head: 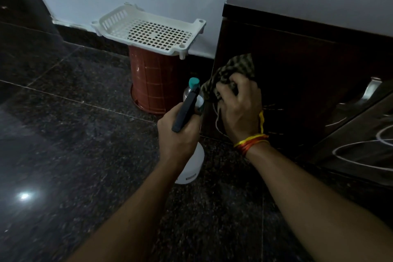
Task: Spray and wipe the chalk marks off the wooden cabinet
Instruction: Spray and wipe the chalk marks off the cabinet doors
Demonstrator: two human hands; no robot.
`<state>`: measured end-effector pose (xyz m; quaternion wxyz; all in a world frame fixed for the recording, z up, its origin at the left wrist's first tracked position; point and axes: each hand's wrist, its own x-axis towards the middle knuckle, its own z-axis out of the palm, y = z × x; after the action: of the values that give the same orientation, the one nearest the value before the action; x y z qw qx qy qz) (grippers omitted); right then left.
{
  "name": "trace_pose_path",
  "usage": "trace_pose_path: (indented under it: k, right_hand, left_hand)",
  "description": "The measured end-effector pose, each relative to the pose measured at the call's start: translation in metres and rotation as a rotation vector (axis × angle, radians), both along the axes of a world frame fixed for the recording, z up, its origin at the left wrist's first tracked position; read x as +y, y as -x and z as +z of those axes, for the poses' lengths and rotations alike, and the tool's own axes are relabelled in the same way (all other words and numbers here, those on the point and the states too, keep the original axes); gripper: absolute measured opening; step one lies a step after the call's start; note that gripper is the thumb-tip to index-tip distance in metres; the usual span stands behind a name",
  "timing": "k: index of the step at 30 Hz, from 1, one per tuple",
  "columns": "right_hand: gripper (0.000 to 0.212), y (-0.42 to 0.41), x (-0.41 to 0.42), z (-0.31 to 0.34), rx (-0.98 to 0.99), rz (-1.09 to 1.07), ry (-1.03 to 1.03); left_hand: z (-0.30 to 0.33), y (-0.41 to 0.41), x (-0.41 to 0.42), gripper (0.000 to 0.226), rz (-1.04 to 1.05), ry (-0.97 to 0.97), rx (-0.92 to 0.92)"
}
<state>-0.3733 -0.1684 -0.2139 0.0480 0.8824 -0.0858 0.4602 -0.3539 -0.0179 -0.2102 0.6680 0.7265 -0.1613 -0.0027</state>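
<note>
Head view: left hand (178, 132) is gripping a spray bottle (190, 164) w/ fingers curled round its dark trigger head, teal nozzle (194, 83) pointing up toward the cabinet (308, 55). Right hand (239, 110) is clutching a checked cloth (236, 68), bunched in curled fingers & pressing against the dark cabinet front near its left edge. Orange thread band (252, 142) is sitting on the right wrist. White chalk marks (361, 151) are showing on the cabinet lower right, well apart from the cloth. Behind, a white basket (148, 30) is resting on an upturned red bin (151, 83) on the dark floor (63, 134).
</note>
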Motion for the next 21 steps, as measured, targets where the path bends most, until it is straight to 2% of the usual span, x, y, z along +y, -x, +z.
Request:
trace_pose_path:
  k: [3, 6, 10, 13, 18, 21]
  right_hand:
    - [0.020, 0.007, 0.000, -0.028, 0.113, 0.012, -0.014]
    - [0.019, 0.008, 0.002, -0.025, 0.148, 0.018, -0.032]
    - [0.020, -0.002, 0.003, -0.001, 0.026, 0.003, -0.033]
    - [0.020, -0.005, -0.001, -0.013, -0.009, 0.003, 0.024]
    - [0.023, 0.004, -0.009, -0.065, 0.166, 0.055, 0.062]
    - [0.020, 0.003, -0.008, -0.066, 0.198, 0.065, 0.038]
  left_hand:
    - [-0.001, 0.000, 0.002, 0.026, 0.003, 0.017, 0.019]
    - [-0.003, -0.001, 0.002, 0.023, 0.002, 0.012, -0.002]
    - [-0.009, -0.003, 0.000, 0.024, -0.007, 0.006, -0.005]
    - [-0.012, -0.002, -0.003, 0.026, -0.009, 0.003, 0.014]
    - [-0.018, -0.002, -0.001, 0.024, -0.012, 0.010, 0.035]
    - [-0.021, -0.003, -0.001, 0.022, -0.008, 0.012, 0.025]
